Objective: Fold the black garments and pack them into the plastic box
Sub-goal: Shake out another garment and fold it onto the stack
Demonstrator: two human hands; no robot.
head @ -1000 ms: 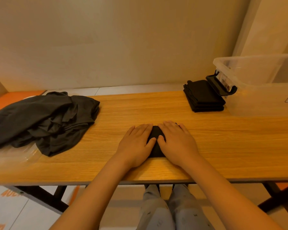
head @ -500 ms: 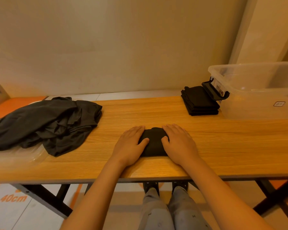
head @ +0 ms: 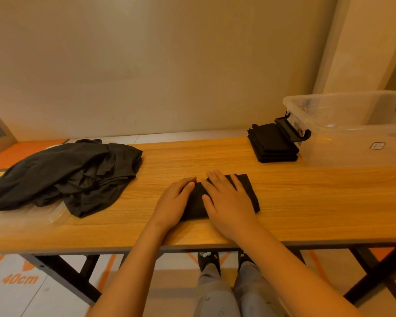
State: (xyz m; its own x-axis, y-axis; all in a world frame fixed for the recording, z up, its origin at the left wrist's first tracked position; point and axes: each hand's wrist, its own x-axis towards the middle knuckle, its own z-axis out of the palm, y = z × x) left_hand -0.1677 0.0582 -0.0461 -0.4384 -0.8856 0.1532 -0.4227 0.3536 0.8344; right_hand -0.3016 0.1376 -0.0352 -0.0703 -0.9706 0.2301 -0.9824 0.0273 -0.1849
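A small folded black garment point(head: 249, 191) lies flat on the wooden table point(head: 318, 202) in front of me. My left hand point(head: 173, 202) rests palm down on its left part, fingers together. My right hand point(head: 229, 202) lies flat across its middle with fingers spread, and the cloth's right end shows beyond it. A stack of folded black garments point(head: 272, 143) sits at the back right, touching the clear plastic box point(head: 357, 133). The box is open on top and looks empty. A loose heap of dark garments point(head: 64, 172) lies at the left.
A black latch handle point(head: 293, 131) hangs on the box's left end over the folded stack. A clear plastic sheet or lid point(head: 25, 218) lies under the heap at the table's front left. A wall runs behind the table. My legs show below the table's front edge.
The folded garment now shows wider to the right; my right hand has slid right across it and my left stays on the left end. The camera has tilted, shifting the scene.
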